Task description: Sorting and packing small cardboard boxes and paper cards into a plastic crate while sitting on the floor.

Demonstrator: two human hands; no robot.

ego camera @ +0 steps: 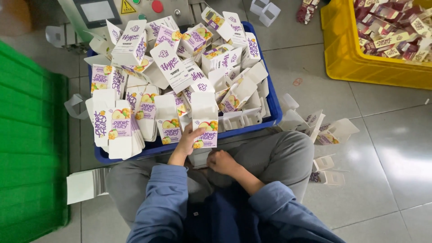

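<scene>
Held carton: one small white-and-purple fruit-print carton (205,130), upright, its long axis running away from the body, its lower end at the person's lap.
Left hand: the left hand (186,143) grips the carton's lower left side, thumb across the front.
Right hand: the right hand (221,162) is curled just below and right of the carton's base; whether it touches the carton or pinches a flap I cannot tell.
Nearer hand: left.
Blue crate: one blue crate (275,118) directly ahead of both hands, heaped with like cartons, too many to count, likely several dozen.
Yellow crate: one yellow crate (335,58), far ahead-right.
Loose cartons: roughly five on the floor right of the right hand (315,126).
Flat stack: one pile of flat blanks (85,184) left of the left hand.
</scene>
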